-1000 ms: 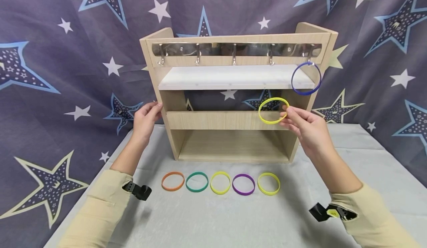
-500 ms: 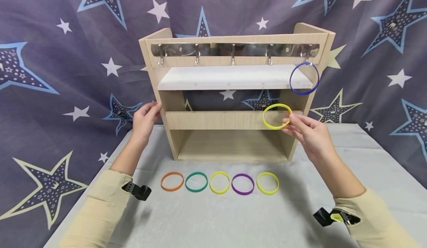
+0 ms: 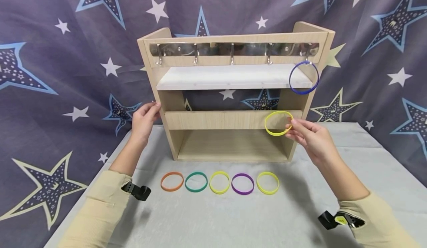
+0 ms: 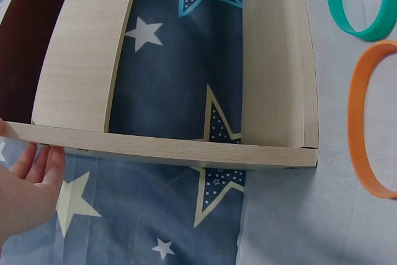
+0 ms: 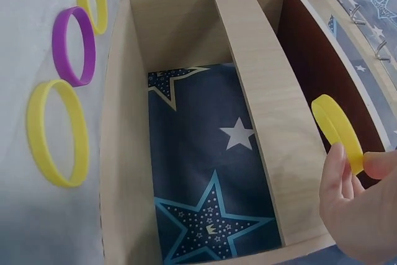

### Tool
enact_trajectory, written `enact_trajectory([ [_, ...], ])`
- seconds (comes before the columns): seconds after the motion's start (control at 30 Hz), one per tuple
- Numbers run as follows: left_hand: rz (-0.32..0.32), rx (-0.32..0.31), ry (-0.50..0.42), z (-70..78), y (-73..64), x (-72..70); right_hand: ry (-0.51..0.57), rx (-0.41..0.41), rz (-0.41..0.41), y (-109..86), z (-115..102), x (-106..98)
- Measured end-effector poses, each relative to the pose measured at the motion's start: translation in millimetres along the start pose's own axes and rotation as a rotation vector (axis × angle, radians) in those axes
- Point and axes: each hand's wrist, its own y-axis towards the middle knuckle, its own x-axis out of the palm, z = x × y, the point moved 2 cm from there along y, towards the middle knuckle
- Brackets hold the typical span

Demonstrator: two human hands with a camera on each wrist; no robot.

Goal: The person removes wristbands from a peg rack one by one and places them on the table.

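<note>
My right hand (image 3: pixel 313 140) pinches a yellow silicone wristband (image 3: pixel 267 124) by its right side, in front of the wooden shelf's middle crossboard (image 3: pixel 213 120). In the right wrist view the thumb and fingers press the band (image 5: pixel 338 128) between them. My left hand (image 3: pixel 144 122) touches the left side panel of the shelf; in the left wrist view its straight fingertips (image 4: pixel 54 162) rest at the panel's edge. A blue wristband (image 3: pixel 303 92) hangs from the rightmost hook of the metal rail (image 3: pixel 213 49) along the top.
A row of wristbands lies on the grey cloth before the shelf: orange (image 3: pixel 172 189), green (image 3: pixel 197 190), yellow (image 3: pixel 219 192), purple (image 3: pixel 242 193) and another yellow (image 3: pixel 268 192). The other metal hooks carry nothing. A star-patterned curtain (image 3: pixel 86 136) stands behind.
My right hand has lowered the yellow wristband and moved it slightly right, from the gap above the crossboard to in front of it. My left hand stays at the side panel.
</note>
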Motion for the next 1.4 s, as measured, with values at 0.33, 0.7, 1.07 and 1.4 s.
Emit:
enact_trajectory([
  [0.33, -0.004, -0.001, -0.02, 1.0, -0.2, -0.5, -0.068, 0.052, -0.015, -4.7, 6, -14],
  [0.7, -0.003, 0.011, -0.016, 0.2, -0.5, 0.0, -0.173, 0.165, -0.031, -12.1, 25, -33],
  [1.07, -0.007, -0.001, -0.016, 0.2, -0.6, 1.1, -0.344, 0.174, -0.114, -11.9, 48, -69],
  [1.4, -0.008, -0.001, -0.022, 1.1, -1.1, -0.5, -0.668, 0.17, -0.167, 1.0, 78, -113],
])
